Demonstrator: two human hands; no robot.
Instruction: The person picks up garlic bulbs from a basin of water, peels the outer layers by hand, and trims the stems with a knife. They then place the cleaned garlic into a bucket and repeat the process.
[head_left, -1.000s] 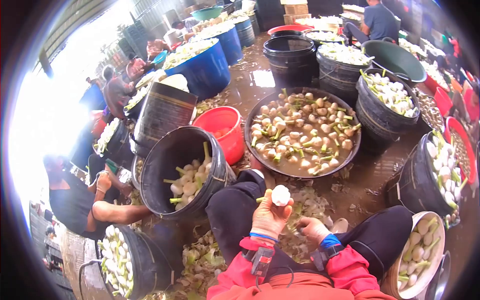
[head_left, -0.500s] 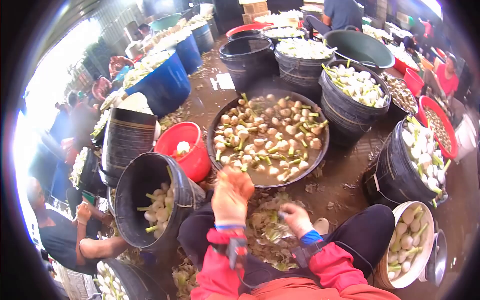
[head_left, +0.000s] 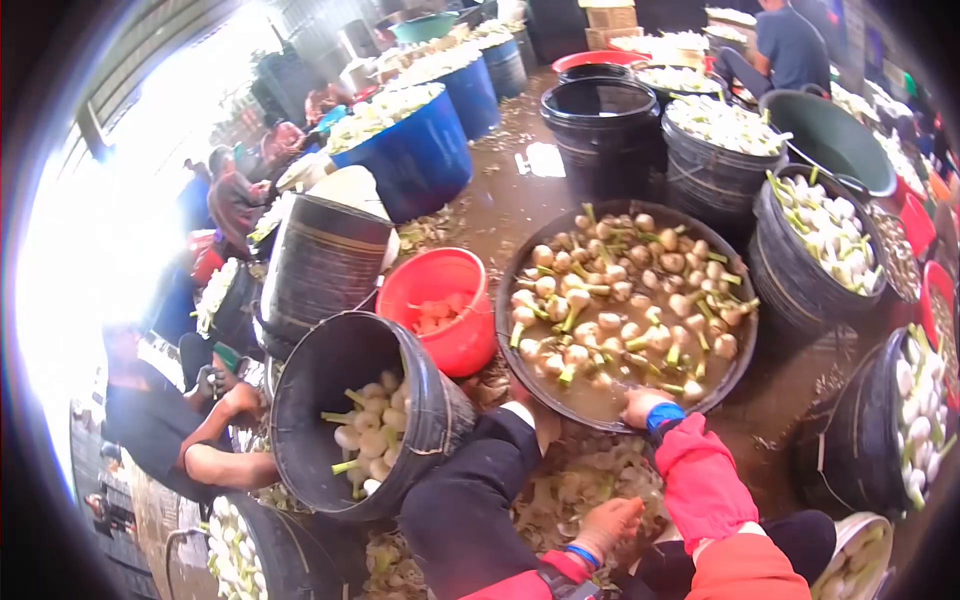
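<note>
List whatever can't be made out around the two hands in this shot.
- Right hand, head view: fingers blurred at the basin rim; any grip unreadable.
- Left hand: curled over the peelings, palm hidden.
- Bulbs in the murky water: partly submerged, uncountable.

Right hand [head_left: 636,403] at bulb basin [head_left: 520,345]

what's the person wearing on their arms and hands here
Both arms are in red-orange long sleeves. The hands are bare, with no gloves. The right hand has a bright blue band at the wrist, just above the cuff. The left hand has a thinner blue band at its wrist, with a dark strapped device partly visible below it at the frame edge.
</note>
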